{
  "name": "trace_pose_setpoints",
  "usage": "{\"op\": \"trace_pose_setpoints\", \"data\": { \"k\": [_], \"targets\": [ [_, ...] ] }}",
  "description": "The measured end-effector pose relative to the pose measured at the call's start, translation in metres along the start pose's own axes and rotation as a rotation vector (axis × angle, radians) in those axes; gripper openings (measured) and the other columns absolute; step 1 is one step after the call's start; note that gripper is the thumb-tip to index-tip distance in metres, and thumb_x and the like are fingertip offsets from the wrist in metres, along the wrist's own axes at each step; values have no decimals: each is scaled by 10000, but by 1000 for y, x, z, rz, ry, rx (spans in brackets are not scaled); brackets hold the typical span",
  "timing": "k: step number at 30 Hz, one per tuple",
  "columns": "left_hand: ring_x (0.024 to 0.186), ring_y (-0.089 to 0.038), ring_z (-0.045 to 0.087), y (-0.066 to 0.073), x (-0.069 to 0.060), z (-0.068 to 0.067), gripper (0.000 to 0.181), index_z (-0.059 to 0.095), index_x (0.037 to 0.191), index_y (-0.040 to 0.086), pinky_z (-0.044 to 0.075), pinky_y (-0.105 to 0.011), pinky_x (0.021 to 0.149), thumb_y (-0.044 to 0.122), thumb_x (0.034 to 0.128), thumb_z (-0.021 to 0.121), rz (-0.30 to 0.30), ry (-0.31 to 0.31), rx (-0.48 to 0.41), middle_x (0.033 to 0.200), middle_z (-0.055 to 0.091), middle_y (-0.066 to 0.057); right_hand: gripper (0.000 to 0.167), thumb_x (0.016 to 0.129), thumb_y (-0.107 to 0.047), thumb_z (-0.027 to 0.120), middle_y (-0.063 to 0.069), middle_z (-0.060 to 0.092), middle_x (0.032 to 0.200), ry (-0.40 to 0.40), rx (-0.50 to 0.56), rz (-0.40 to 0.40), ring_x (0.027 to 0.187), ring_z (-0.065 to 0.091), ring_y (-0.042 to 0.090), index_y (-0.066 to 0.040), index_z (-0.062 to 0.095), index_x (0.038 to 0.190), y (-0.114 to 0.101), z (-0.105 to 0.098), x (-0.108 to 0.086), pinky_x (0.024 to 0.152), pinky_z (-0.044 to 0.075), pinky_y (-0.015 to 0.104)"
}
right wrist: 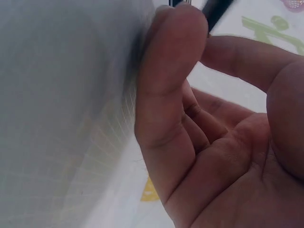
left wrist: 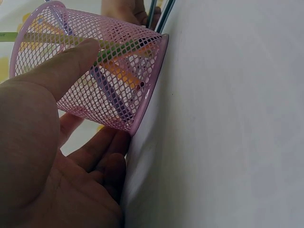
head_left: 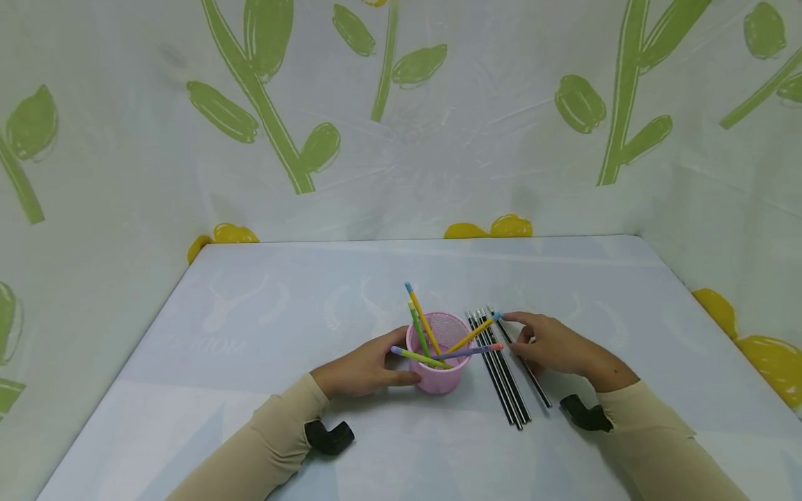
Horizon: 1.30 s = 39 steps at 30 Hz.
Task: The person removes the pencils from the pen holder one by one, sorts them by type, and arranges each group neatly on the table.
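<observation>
A pink mesh cup (head_left: 441, 379) stands upright on the table, with several yellow, green and purple pencils leaning inside. My left hand (head_left: 370, 365) grips its left side, the thumb along the mesh cup (left wrist: 118, 71) in the left wrist view. To the right of the cup lies a row of black pencils (head_left: 501, 379). My right hand (head_left: 557, 344) pinches one black pencil (head_left: 535, 384) slightly apart from that row, at its right. In the right wrist view, the thumb and a finger of the right hand (right wrist: 213, 128) meet at a dark, blurred pencil (right wrist: 217, 13).
The pale table (head_left: 188, 417) ends at a back edge against a white curtain (head_left: 407, 181) printed with green leaves. Black straps (head_left: 330, 438) sit at both wrists. A yellow pencil and a purple pencil stick out of the cup over the black row.
</observation>
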State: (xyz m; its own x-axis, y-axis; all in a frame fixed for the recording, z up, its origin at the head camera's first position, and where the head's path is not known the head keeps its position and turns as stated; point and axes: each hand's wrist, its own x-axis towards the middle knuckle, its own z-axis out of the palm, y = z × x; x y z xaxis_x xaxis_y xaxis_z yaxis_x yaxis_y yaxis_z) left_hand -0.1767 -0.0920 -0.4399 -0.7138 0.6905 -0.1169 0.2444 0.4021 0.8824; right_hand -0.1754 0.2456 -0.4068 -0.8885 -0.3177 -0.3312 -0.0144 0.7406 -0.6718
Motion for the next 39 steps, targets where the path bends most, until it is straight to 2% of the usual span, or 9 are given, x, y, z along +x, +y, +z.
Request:
{"op": "trace_pose_setpoints", "data": {
  "k": [9,17,21,25,28,30,34,36,39],
  "targets": [
    [1380,-147,440,1,0,0,637,406,1444,413,293,-481,1197,392,902,739,5,-2,0,1397,526,111,632,937,-111,677,72,590,853,-24,-51,-45,561,604,162,-48,394,1499,1,1,0,526,535,328],
    [1363,-145,455,-1,-2,2,635,406,1447,402,310,-478,1184,379,906,737,10,-5,0,1386,534,113,635,934,-153,699,56,612,866,-41,-45,-81,585,616,152,-54,409,1491,5,4,1,536,540,312],
    [1357,-134,462,-1,0,1,634,406,1449,395,317,-458,1181,364,908,737,27,-5,-4,1384,536,117,603,939,-170,695,59,625,886,17,-98,-111,588,593,136,-39,432,1466,1,2,0,528,513,292],
    [1350,-134,467,1,0,0,643,403,1455,384,326,-450,1175,347,908,740,22,0,-9,1379,538,113,532,939,-155,688,51,634,909,135,-138,-170,654,573,127,-49,493,1423,-8,2,-1,530,483,261],
    [1347,-142,468,1,1,-1,649,398,1459,375,325,-457,1174,342,909,739,21,1,-10,1377,539,104,499,925,-136,708,47,654,940,205,-114,-250,779,612,144,-71,542,1391,-16,5,-3,601,522,237],
    [1349,-144,465,1,1,-1,654,389,1462,378,319,-465,1175,345,909,737,19,1,-12,1380,534,100,506,918,-121,719,69,679,1029,215,-72,-325,896,649,179,-66,544,1390,-20,9,-4,689,556,235],
    [1360,-153,460,-1,0,0,669,366,1459,375,319,-476,1170,345,906,741,7,8,-24,1389,528,83,610,910,-143,736,99,649,1247,136,52,-443,1033,657,241,-74,474,1456,-26,20,-7,867,560,269],
    [1363,-154,462,-1,0,0,654,369,1442,362,319,-478,1168,339,905,743,6,10,-31,1389,531,74,688,906,-201,748,96,601,1342,84,91,-443,1127,624,270,-113,418,1503,-28,25,-8,952,540,359],
    [1359,-153,471,0,0,0,633,380,1426,335,317,-476,1170,325,908,743,20,9,-34,1384,542,64,808,880,-276,773,98,513,1466,38,118,-385,1315,509,332,-224,331,1555,-33,31,-11,1034,472,538]
  ]
}}
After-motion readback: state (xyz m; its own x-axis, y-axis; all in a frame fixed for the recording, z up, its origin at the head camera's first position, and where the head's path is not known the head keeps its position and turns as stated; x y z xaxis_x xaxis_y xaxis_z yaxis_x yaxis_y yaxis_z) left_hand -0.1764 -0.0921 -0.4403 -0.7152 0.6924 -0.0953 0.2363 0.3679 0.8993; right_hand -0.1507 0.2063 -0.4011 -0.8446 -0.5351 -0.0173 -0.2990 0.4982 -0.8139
